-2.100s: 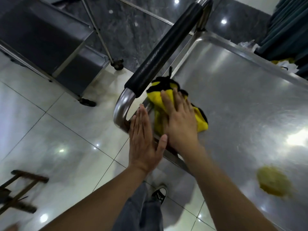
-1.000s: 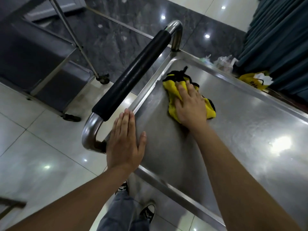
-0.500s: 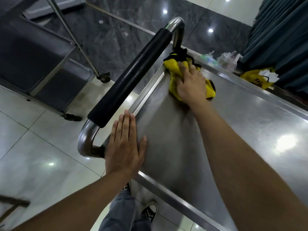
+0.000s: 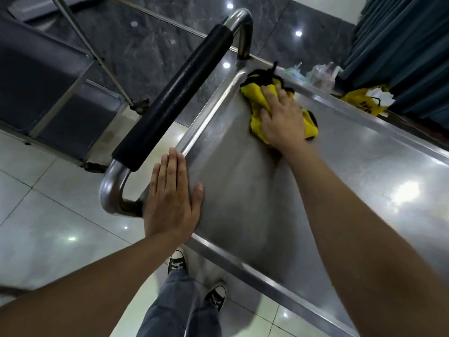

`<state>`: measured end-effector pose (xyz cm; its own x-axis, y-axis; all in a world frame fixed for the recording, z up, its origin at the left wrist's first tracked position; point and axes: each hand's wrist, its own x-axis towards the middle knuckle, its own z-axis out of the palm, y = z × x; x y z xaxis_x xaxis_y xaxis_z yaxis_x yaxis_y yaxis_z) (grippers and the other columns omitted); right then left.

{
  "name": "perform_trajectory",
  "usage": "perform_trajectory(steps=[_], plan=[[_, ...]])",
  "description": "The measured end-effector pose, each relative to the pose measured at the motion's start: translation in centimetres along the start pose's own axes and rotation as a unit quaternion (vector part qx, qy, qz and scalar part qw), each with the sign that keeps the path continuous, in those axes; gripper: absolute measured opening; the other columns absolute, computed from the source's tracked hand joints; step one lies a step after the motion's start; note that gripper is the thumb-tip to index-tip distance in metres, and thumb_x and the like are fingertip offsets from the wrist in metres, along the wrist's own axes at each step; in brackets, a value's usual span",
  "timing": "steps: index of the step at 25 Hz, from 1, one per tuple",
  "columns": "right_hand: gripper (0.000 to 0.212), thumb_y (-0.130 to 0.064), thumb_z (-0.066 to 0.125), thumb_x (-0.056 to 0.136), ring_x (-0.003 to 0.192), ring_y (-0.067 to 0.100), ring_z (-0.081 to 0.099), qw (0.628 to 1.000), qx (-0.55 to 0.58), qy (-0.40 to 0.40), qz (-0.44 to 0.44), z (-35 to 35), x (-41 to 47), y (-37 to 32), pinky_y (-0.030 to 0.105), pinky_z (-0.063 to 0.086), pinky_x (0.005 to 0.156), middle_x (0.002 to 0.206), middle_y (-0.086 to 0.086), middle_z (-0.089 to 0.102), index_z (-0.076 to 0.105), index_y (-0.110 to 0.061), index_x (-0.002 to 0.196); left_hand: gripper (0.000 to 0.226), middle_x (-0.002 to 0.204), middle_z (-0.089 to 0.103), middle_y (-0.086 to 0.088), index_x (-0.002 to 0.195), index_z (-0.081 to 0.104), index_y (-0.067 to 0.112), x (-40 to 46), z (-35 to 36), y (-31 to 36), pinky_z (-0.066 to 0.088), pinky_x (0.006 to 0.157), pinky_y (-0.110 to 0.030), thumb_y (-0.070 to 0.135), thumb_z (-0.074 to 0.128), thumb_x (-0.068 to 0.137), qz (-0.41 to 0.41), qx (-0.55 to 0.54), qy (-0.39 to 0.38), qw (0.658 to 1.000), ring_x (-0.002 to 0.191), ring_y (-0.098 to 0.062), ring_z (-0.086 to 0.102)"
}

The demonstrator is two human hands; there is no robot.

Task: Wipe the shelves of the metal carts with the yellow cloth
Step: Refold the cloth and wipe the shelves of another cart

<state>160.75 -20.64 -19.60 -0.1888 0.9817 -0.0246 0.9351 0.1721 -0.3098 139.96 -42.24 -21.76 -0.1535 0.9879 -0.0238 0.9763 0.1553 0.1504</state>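
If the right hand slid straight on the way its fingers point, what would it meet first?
Probably the raised rim at the shelf's far corner; the right hand presses the yellow cloth just short of it.

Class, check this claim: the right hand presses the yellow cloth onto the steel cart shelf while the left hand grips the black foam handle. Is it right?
Not quite. The head view shows the left hand lying flat on the steel cart shelf rim, not gripping the black foam handle. The right hand does press the yellow cloth.
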Motion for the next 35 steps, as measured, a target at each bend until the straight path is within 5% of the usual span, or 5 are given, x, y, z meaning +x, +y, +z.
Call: perform_trajectory(steps=[8, 15, 23, 31, 35], plan=[[0.062, -0.037, 0.048, 0.096, 0.15, 0.028, 0.03, 0.979, 0.018, -0.065, -0.19, 3.0, -17.1, -3.9, 0.044, 0.019, 0.124, 0.165, 0.003, 0.029, 0.032, -0.037, 0.156, 0.071, 0.17, 0.005, -0.01, 0.162, 0.007, 0.008, -0.1, -0.5, -0.1, 0.009, 0.128, -0.041, 0.049, 0.014, 0.104, 0.003, -0.044, 0.006, 0.999, 0.158, -0.021, 0.003], [0.057, -0.038, 0.043, 0.104, 0.15, 0.036, 0.026, 0.999, 0.002, 0.004, 0.047, -1.7, -1.2, 7.4, 0.053, 0.023, 0.121, 0.167, 0.007, 0.02, 0.027, -0.033, 0.158, 0.069, 0.17, 0.008, -0.011, 0.161, 0.01, 0.006, 0.0, -0.4, 0.2, 0.009, 0.129, -0.04, 0.044, 0.019, 0.105, 0.0, -0.034, 0.023, 0.999, 0.157, -0.023, 0.006], [0.059, -0.035, 0.047, 0.098, 0.152, 0.017, 0.023, 0.997, 0.058, -0.005, -0.055, 2.0, -26.9, -3.4, 0.036, 0.013, 0.127, 0.165, -0.001, 0.027, 0.032, -0.04, 0.155, 0.069, 0.169, 0.011, -0.015, 0.16, 0.013, 0.002, -0.3, -1.0, 0.4, 0.008, 0.128, -0.041, 0.042, 0.021, 0.104, 0.008, -0.038, 0.02, 0.999, 0.157, -0.027, 0.008], [0.057, -0.037, 0.043, 0.103, 0.15, 0.035, 0.027, 0.997, 0.0, 0.008, 0.078, -2.1, -10.4, 7.3, 0.049, 0.022, 0.123, 0.168, 0.005, 0.019, 0.026, -0.036, 0.158, 0.07, 0.168, 0.011, -0.018, 0.159, 0.014, 0.001, -0.1, -0.8, 0.7, 0.009, 0.128, -0.045, 0.043, 0.026, 0.105, 0.005, -0.025, 0.015, 1.0, 0.157, -0.03, 0.009], [0.056, -0.04, 0.039, 0.104, 0.151, 0.035, 0.024, 0.996, -0.01, 0.022, 0.084, -0.9, -9.4, 7.6, 0.049, 0.017, 0.124, 0.168, 0.006, 0.018, 0.024, -0.037, 0.158, 0.067, 0.168, 0.013, -0.016, 0.16, 0.02, 0.008, -0.6, -1.0, 5.9, 0.011, 0.127, -0.048, 0.041, 0.028, 0.102, 0.147, -0.05, 0.009, 0.988, 0.156, -0.031, 0.012]])
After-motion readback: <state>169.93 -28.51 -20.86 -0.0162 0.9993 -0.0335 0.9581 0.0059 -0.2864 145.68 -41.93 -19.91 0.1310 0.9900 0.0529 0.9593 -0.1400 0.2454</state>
